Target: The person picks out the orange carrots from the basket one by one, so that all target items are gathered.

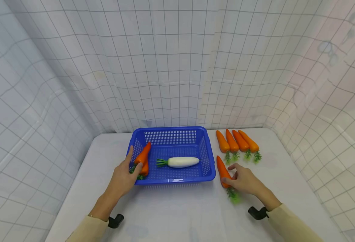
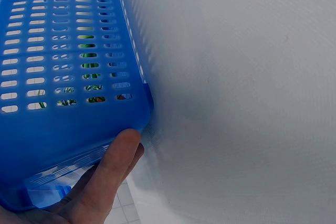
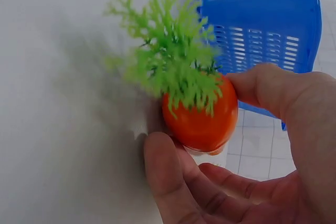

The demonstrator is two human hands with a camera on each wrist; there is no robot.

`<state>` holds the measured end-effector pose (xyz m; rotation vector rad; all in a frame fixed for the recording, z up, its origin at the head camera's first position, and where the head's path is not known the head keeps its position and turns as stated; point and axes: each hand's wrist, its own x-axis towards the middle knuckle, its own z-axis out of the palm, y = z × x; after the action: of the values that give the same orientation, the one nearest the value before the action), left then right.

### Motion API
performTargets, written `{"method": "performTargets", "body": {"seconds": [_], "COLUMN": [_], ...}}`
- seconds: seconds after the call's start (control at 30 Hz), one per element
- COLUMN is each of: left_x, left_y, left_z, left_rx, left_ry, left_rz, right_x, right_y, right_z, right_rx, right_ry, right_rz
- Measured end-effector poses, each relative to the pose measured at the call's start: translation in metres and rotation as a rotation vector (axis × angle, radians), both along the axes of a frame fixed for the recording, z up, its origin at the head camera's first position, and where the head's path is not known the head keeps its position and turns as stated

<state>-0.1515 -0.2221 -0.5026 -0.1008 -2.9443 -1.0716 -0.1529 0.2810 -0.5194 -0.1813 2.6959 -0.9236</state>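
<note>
My left hand holds the left front corner of a blue plastic basket, thumb and fingers around it. Inside, a white radish with green leaves lies across the middle. Two orange carrots lie at the basket's left end, partly hidden behind my left hand. To the basket's right, my right hand pinches another carrot near its leafy end, between thumb and fingers. Its green top hangs close over the white surface in the right wrist view.
Several carrots lie side by side at the back right of the white table, leaves toward me. White grid-patterned curtains hang behind the table and on both sides.
</note>
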Motion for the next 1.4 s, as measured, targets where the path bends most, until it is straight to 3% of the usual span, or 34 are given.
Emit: {"method": "performTargets", "body": {"seconds": [0.57, 0.97, 1.4], "left_x": [0.0, -0.002, -0.003], "left_y": [0.001, 0.0, -0.002], "left_z": [0.001, -0.002, -0.001], "left_rx": [0.005, -0.003, -0.004], "left_ry": [-0.008, -0.005, -0.008], "left_rz": [0.0, -0.003, -0.015], "right_x": [0.004, -0.004, 0.003], "right_y": [-0.007, -0.011, -0.01], "right_z": [0.002, -0.001, 0.002], "right_rx": [-0.011, 0.012, 0.004], "right_ry": [-0.042, 0.05, 0.001], "right_rz": [0.02, 0.003, 0.034]}}
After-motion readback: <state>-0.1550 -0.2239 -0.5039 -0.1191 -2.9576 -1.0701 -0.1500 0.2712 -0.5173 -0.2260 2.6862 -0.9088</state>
